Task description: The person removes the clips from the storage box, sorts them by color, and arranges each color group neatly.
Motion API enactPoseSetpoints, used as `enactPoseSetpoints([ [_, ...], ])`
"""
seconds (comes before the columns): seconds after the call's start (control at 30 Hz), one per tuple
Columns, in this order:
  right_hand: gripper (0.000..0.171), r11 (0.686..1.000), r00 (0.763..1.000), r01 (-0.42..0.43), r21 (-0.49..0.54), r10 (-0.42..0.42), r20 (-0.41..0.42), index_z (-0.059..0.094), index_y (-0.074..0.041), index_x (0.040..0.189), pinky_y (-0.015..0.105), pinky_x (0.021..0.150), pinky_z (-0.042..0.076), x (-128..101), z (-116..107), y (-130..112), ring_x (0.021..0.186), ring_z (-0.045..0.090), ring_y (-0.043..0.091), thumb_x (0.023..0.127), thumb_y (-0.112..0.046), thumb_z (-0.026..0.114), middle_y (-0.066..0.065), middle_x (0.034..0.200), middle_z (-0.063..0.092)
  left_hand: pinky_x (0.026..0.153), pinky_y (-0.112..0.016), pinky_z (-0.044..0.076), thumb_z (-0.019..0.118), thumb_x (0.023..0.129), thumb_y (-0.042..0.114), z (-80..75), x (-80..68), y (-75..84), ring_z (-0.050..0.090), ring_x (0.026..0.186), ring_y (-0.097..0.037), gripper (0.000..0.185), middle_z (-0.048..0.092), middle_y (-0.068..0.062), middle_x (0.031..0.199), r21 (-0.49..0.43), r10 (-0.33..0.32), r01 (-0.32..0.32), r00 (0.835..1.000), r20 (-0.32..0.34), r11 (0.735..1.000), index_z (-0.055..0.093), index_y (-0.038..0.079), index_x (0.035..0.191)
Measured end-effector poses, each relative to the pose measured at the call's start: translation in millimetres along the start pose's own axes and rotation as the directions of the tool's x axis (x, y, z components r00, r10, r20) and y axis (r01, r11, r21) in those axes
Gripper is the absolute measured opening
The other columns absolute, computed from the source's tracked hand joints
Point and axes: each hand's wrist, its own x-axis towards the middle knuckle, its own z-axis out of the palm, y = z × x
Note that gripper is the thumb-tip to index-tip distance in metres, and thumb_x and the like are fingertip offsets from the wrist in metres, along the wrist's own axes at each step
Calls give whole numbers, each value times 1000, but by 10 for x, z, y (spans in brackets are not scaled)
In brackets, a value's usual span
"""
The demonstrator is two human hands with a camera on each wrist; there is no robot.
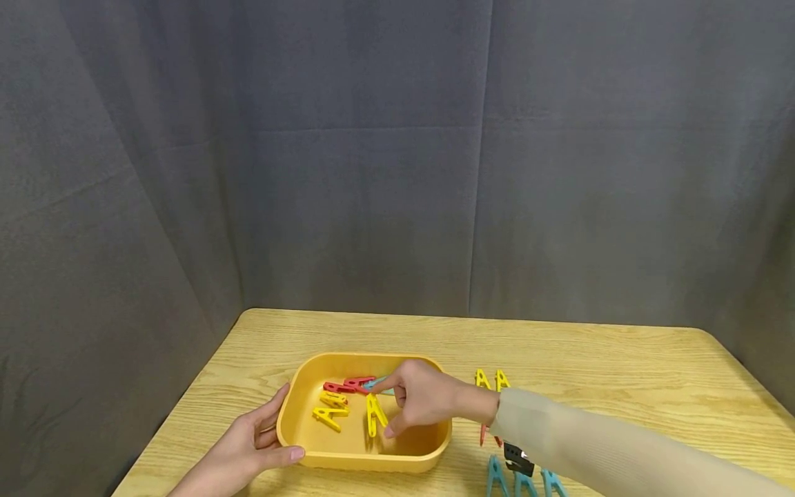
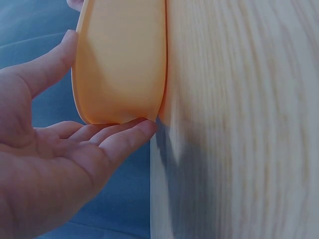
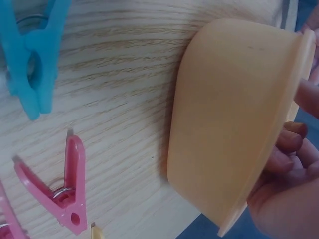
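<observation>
A yellow plastic basin [image 1: 366,461] stands on the table and holds several clothespins. My left hand [image 1: 245,442] grips its left end, with the thumb at the near rim and the fingers along the outer wall, as the left wrist view also shows. Over the basin's right part is my right hand [image 1: 425,393]. Its thumb and forefinger are spread around a yellow clothespin [image 1: 373,415], near its two ends, without a visible pinch. Left of that lie another yellow clothespin [image 1: 329,416], red ones [image 1: 338,387] and a partly covered blue one [image 1: 380,386].
Right of the basin are two yellow clothespins [image 1: 502,379], pink-red ones [image 3: 65,191] partly behind the right forearm, and blue ones [image 1: 524,485] in a row near the front. A black device [image 1: 517,459] shows below the right wrist. Grey curtains [image 1: 373,172] surround the wooden table [image 1: 590,352].
</observation>
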Motion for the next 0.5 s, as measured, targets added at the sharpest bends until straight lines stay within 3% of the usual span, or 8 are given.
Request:
enactPoseSetpoints([
  [0.27, 55, 1000, 999, 13, 2, -13, -50, 74, -1, 130, 21, 54, 27, -137, -88, -39, 48, 25, 5, 79, -11, 93, -10, 50, 35, 104, -35, 52, 81, 94, 6, -16, 6, 0, 36, 148, -46, 108, 14, -34, 167, 4, -14, 14, 1000, -14, 1000, 2, -8, 165],
  [0.5, 57, 999, 996, -21, 38, 24, -85, 73, -2, 133, 22, 55, 31, -301, -161, -47, 49, 24, 7, 81, -12, 93, -8, 50, 32, 104, -35, 53, 81, 94, 7, -34, -6, -11, 33, 149, -47, 108, 11, -33, 168, -14, -19, 19, 1000, -10, 1000, 0, -7, 165],
])
